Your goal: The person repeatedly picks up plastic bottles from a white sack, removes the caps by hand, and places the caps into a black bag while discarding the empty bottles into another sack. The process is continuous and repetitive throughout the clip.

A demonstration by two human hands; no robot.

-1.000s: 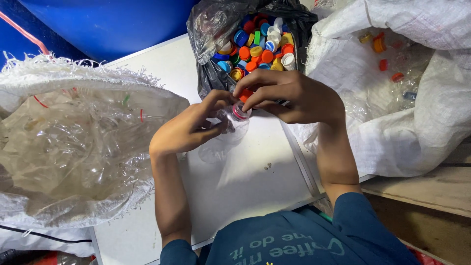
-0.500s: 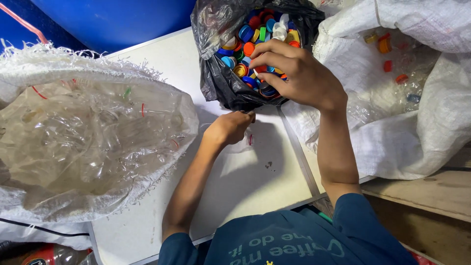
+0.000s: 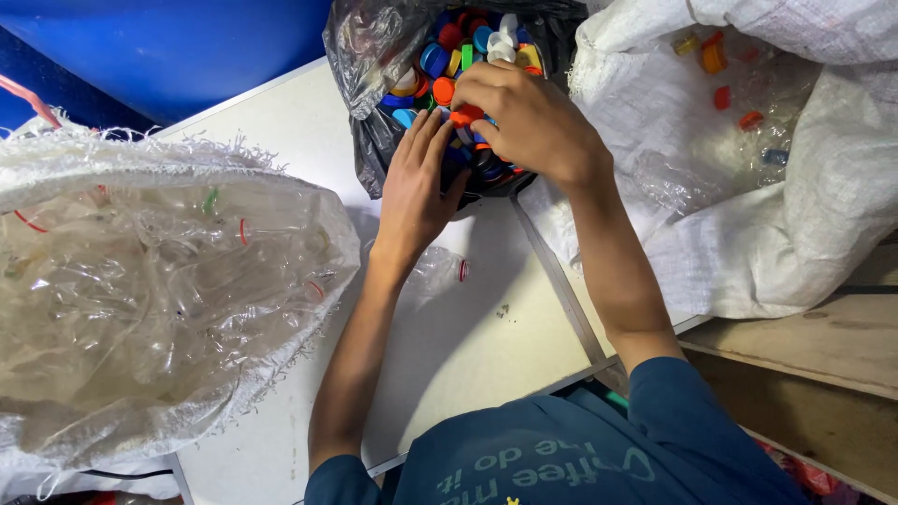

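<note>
- Pinching an orange cap [image 3: 465, 116], right hand [image 3: 524, 122], over the far black bag [image 3: 374, 140] of caps.
- Left hand [image 3: 418, 192] spread flat on the bag's near rim.
- Cap: likely light, stiff, smooth; grip by the rim.

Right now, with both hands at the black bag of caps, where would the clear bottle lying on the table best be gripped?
Judging by its pose, grip the clear bottle around its neck just behind the red ring, coming from above: it lies flat on the white table, partly under the left hand, so only the neck end is free.

Left hand [image 3: 416, 192] flat, fingers extended; right hand [image 3: 524, 122] curled.
</note>
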